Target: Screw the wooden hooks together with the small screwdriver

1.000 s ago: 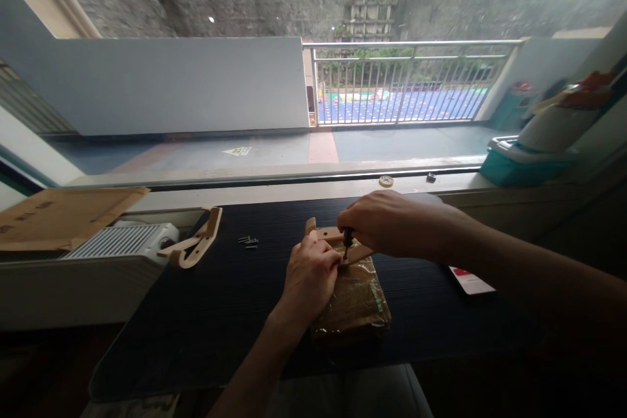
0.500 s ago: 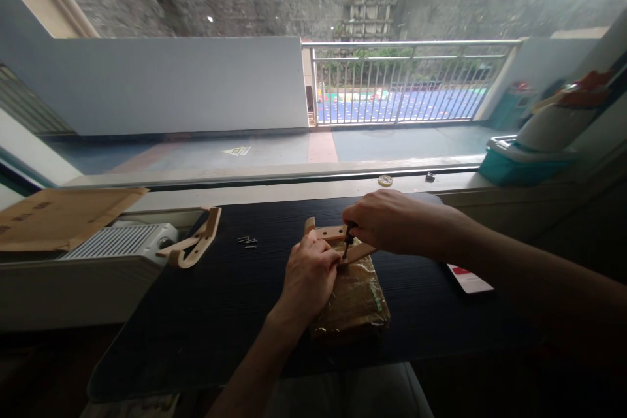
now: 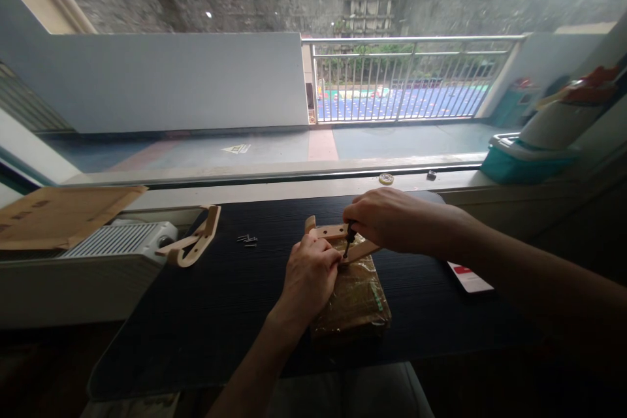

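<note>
My right hand (image 3: 375,219) is closed round the dark handle of a screwdriver (image 3: 349,240), whose shaft points down at a light wooden piece (image 3: 362,251). My left hand (image 3: 311,271) is closed on the near end of that piece, its fingertips beside the screwdriver's tip. A second wooden bar with dark holes (image 3: 329,232) lies just behind, with an upturned end at the left. Both rest on a box wrapped in shiny brown tape (image 3: 350,304). Whether a screw sits under the tip is too small to tell.
Several screws (image 3: 249,240) lie on the black table (image 3: 235,313). Another wooden assembly (image 3: 196,238) rests at its left edge, near a white ribbed appliance (image 3: 122,238) and cardboard (image 3: 68,212). A phone (image 3: 470,277) lies right. A tape roll (image 3: 386,179) is on the sill.
Hardly anything differs. Both hands stay at the wooden piece with the screwdriver upright, and the whole view has shifted very slightly.
</note>
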Tool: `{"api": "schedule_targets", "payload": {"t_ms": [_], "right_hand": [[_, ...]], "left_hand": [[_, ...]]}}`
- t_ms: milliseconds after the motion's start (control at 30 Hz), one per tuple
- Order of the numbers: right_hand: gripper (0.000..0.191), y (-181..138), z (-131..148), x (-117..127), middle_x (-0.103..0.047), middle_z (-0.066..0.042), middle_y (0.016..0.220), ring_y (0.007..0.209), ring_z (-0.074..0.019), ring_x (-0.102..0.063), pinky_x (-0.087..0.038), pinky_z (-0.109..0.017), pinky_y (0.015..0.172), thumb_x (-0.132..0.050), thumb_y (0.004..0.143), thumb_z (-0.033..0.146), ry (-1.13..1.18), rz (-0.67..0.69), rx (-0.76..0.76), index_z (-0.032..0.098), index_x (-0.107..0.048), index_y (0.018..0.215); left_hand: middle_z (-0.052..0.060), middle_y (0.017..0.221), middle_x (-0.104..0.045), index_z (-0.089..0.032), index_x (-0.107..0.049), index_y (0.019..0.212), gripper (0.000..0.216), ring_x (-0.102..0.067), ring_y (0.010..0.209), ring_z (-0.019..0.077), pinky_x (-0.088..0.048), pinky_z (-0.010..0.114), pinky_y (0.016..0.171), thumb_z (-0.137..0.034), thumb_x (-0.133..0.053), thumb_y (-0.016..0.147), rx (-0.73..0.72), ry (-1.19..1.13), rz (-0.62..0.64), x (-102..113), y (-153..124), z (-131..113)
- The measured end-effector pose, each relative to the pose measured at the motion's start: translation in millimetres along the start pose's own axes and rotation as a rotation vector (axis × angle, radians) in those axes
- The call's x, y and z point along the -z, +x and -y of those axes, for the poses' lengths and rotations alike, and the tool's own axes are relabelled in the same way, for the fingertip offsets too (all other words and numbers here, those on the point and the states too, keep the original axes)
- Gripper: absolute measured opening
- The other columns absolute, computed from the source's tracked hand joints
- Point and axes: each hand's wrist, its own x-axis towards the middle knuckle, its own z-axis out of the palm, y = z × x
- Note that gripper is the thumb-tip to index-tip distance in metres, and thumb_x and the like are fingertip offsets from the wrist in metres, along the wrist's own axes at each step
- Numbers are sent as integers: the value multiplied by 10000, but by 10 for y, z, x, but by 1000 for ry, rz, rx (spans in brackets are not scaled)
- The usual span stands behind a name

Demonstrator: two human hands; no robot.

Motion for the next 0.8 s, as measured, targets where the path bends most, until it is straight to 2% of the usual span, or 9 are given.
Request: {"api": "schedule_targets", "payload": {"t_ms": [100,233,267,400,500,600,800], "right_hand": [[239,-41,-43,-89,-645,-59,738,608,-121,-489,-282,-256,550,-432,890,221,101,-74,-41,133,-651,853],[223,-137,-140,-296,-648,-12,752,626,-114,-521,-342,-232,560,-501,853,313,438,-151,-74,182,-652,953],[226,-166,-167,-354,-643,-5,738,622,-116,-526,-358,-232,563,-507,848,327,510,-213,-126,188,-649,955],[217,-280,-239,-577,-618,-10,690,630,-137,-541,-426,-260,596,-588,789,361,763,-611,-395,170,-615,890],[238,-363,-230,-742,-612,-13,687,628,-142,-546,-446,-277,596,-664,729,361,986,-768,-479,173,-601,862],[278,-434,-185,-904,-563,17,615,542,-118,-490,-406,-253,504,-669,732,395,1148,-836,-539,171,-621,888],[286,-509,-150,-1149,-482,54,537,491,-98,-439,-373,-230,468,-630,773,434,1154,-884,-618,170,-624,881]], "left_hand": [[33,898,-670,-226,-705,830,179,-504,966,230,-418,388,841,-133,-554,810,3,-7,3,6,-4,2],[37,900,-667,-227,-707,840,163,-504,960,234,-416,392,830,-167,-557,821,5,-7,10,11,-16,7],[38,899,-666,-225,-707,843,163,-503,960,232,-414,392,834,-173,-553,827,4,-8,7,11,-19,6],[42,908,-660,-206,-696,867,180,-494,974,227,-406,390,857,-187,-517,856,8,-10,-3,17,-23,-13],[47,925,-656,-192,-687,872,179,-487,987,231,-403,392,852,-202,-508,864,23,2,17,35,-11,-32],[47,927,-651,-199,-695,880,189,-486,988,231,-397,392,851,-223,-507,868,26,9,44,54,8,-40],[38,928,-648,-225,-714,880,194,-482,986,225,-393,383,858,-223,-522,862,37,13,73,70,22,-48]]}}
